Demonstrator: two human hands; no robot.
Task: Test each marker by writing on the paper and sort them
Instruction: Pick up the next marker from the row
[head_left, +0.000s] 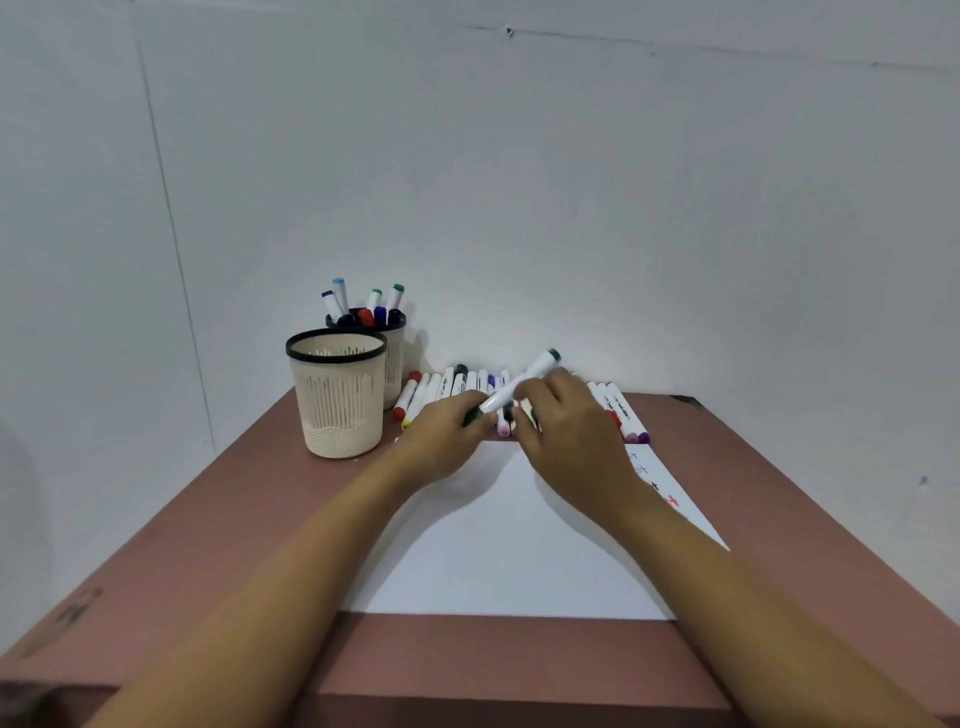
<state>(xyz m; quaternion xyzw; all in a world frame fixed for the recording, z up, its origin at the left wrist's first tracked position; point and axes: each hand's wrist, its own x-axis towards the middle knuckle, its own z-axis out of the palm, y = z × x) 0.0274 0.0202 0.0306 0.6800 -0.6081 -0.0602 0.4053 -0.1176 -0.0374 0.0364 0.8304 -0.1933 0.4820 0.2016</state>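
Green-capped at both ends, white along the barrel: found the marker (511, 393) held over the row of markers (460, 382) at the far edge of the table (208, 519), against the wall. Traced its long axis on a slant, from the near-left end up to the far-right end.

Found the left hand (441, 434) curled round the near-left green end, gripping it. Found the right hand (571, 426) closed over the middle of the barrel, fingertips wrapped under and out of sight, with the far-right cap showing beyond the knuckles.

Judged as the uncapping step: barrel steadied in the right hand, near cap taken in the left. Turns on one relation only: near cap to the left of, and closer than, the right hand's grip. Calls for a pull straight along the slanted axis, down and to the left, not across it. Cannot tell whether that cap is seated or already loose, the joint being hidden behind the left fingers.

Located the paper (509, 545) below and nearer than both hands, with coloured test marks (654, 480) along its right edge, on the right hand's side. Located the cream cup (337, 400) left of the left hand, and the rear cup (396, 358) behind it, holding markers upright.

Risk noted: a sideways pull likely to knock the row just beneath.
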